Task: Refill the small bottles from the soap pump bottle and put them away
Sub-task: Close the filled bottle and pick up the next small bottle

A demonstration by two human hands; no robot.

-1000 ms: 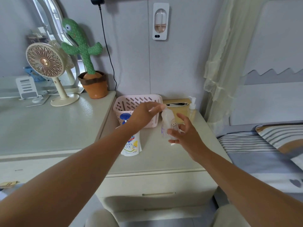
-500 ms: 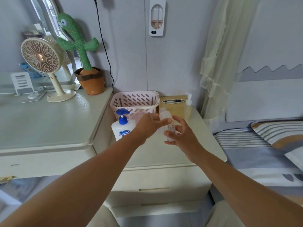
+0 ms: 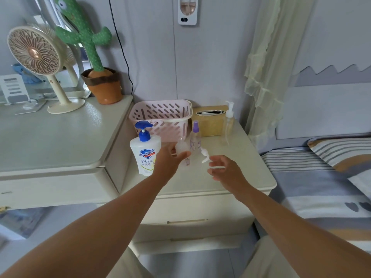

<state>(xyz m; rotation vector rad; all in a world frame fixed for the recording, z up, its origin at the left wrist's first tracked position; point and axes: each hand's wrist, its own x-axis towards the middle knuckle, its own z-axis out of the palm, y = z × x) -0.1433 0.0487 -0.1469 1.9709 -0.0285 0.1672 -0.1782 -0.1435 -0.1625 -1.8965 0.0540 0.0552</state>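
Observation:
The white soap pump bottle [image 3: 145,155] with a blue pump stands on the low cabinet [image 3: 230,177]. Just right of it my left hand [image 3: 170,160] grips a small clear bottle [image 3: 181,147] with no cap, held upright just above the cabinet top. Behind it stands a small clear bottle with a purple spray top [image 3: 195,137]. A white pump cap [image 3: 205,155] lies right of the held bottle. My right hand [image 3: 222,167] hovers with fingers spread beside that cap, holding nothing. Another clear pump bottle [image 3: 228,125] stands at the back right.
A pink slotted basket [image 3: 160,115] and a yellow tissue box [image 3: 208,122] stand against the wall. To the left a higher desk [image 3: 50,141] carries a fan [image 3: 35,51] and a toy cactus pot [image 3: 104,85]. A bed [image 3: 321,177] and a curtain [image 3: 267,67] lie to the right.
My right hand has let go of the small clear bottle and drawn away to the right. My left hand now grips the bottle alone, lower and near the soap bottle.

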